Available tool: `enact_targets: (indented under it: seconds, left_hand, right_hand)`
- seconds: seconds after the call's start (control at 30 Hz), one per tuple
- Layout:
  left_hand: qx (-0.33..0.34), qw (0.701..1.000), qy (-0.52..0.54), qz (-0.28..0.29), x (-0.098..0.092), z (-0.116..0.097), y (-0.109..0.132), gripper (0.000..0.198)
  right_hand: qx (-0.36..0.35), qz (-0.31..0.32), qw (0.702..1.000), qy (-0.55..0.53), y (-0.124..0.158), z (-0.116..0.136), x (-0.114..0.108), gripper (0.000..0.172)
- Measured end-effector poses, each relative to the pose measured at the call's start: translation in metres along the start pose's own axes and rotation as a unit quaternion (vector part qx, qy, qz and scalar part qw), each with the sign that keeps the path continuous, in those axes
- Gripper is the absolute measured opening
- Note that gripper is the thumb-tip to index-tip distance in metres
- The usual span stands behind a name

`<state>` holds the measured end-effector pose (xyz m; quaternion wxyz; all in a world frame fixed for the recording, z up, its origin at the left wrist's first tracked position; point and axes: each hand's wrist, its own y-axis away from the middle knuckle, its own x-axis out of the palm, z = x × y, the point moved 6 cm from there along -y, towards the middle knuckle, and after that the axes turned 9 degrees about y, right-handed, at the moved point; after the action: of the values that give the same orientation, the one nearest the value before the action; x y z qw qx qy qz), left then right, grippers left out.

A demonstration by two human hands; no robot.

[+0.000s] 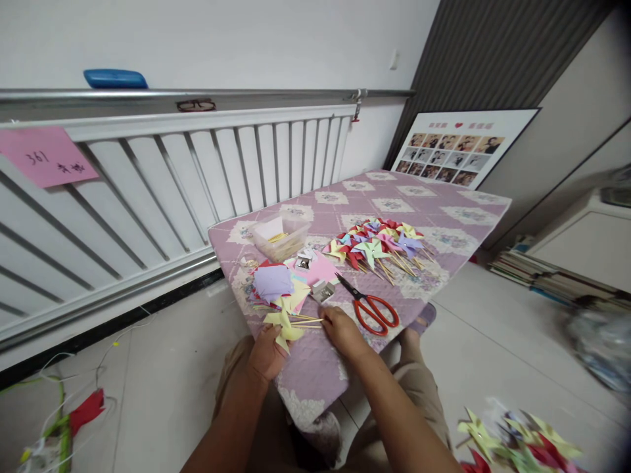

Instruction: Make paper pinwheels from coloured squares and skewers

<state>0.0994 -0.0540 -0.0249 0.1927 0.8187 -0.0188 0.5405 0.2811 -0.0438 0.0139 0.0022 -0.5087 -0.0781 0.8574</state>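
My left hand (pixel 269 351) holds a pale yellow paper pinwheel (pixel 283 326) near the table's front edge. Thin wooden sticks (pixel 306 322) extend from the pinwheel to the right, where the fingers of my right hand (pixel 340 328) are closed on a stick end. Just behind the hands lie stacked coloured papers, a purple sheet (pixel 273 282) on top, and a small open box (pixel 323 292) of metal pieces. Scissors with orange handles (pixel 377 315) rest right of my right hand. A pile of finished pinwheels (pixel 374 246) on sticks lies farther back.
A clear plastic box (pixel 282 238) with yellow sticks stands on the cloth-covered table (pixel 355 197). A white radiator (pixel 197 174) runs behind the left side. More pinwheels (pixel 522 440) are at the lower right. A photo board (pixel 458 148) leans behind the table.
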Motion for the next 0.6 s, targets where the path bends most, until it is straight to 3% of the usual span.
enact_targets:
  seconds: [0.33,0.6]
  left_hand:
    - [0.003,1.0,-0.013,-0.023,-0.005,-0.001,0.0,0.016]
    - [0.008,1.0,-0.012,-0.025,-0.004,-0.001,0.002,0.015]
  right_hand:
    - [-0.002,-0.038,0.997,-0.072,0.019,-0.009,-0.005,0.011]
    - [0.04,-0.054,0.988,-0.136,0.036,-0.015,0.0,0.012]
